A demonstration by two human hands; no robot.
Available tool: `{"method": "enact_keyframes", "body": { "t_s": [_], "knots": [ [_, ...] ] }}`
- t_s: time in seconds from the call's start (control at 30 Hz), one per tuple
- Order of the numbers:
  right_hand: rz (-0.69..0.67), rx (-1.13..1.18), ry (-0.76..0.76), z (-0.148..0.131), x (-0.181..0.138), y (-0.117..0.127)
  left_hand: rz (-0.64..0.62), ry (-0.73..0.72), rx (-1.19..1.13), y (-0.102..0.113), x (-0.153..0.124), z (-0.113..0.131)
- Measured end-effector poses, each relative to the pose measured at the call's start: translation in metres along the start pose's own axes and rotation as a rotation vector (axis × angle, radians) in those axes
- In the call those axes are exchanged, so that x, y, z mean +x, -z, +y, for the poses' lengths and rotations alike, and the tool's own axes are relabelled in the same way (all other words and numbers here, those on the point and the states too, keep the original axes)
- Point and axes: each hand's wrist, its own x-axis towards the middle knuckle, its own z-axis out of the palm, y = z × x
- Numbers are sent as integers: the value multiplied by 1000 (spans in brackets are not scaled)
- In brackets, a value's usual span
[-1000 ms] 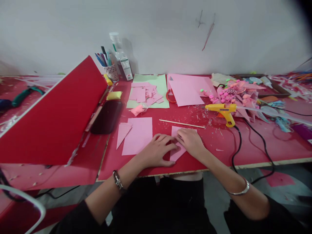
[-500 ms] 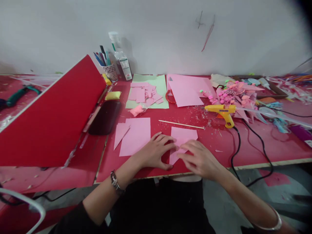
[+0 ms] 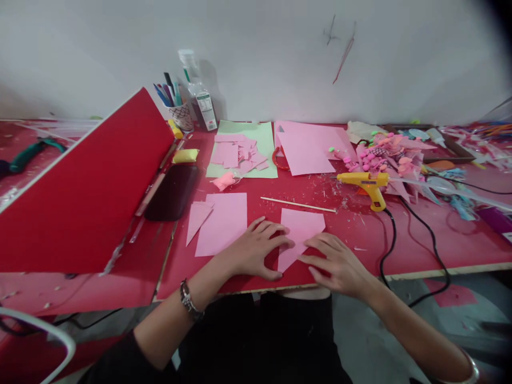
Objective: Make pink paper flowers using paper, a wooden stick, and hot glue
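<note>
Red surface (image 3: 472, 234) is stretching below a white wall, with a red board (image 3: 88, 186) leaning at its left. Near the front edge, the left hand (image 3: 252, 250) is lying spread on the folded pink paper (image 3: 300, 229). The right hand (image 3: 340, 264), fingers spread, is touching the paper's lower right side. A yellow glue gun (image 3: 366, 184) is resting farther right.

Left hand (image 3: 256, 248) lies palm down, fingers spread and pointing right. Right hand (image 3: 340, 264) lies flat just beside it, fingers stretched toward the left, forearm coming in from lower right
</note>
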Motion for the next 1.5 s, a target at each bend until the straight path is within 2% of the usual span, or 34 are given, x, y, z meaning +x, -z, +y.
{"method": "enact_keyframes", "body": {
  "t_s": [0.2, 0.53, 0.63, 0.77, 0.87, 0.97, 1.07, 1.27, 1.5],
  "knots": [
    [26, -47, -134, 33, -15, 3, -6, -6, -11, 1, 0, -1],
    [59, -205, -289, 58, -22, 9, -8, -18, 7, 4, -1, 0],
    [94, -172, -338, 49, -14, 8, -6, -10, 26, 4, -1, 2],
    [38, -4, -228, 26, -5, 0, -9, -22, 61, 8, 0, 8],
    [6, 5, -227, 14, -4, -5, 49, 46, 58, 13, -1, 13],
    [15, -36, -274, 7, -9, -8, 117, 151, 50, 16, -2, 17],
    [0, -120, -287, 1, -16, -9, 142, 185, 69, 15, -4, 21],
    [-9, -259, -240, -18, -33, -14, 130, 182, 100, 8, -7, 32],
    [-1, -388, -434, -43, -35, -23, 44, 60, 79, -11, -8, 54]
  ]
}}
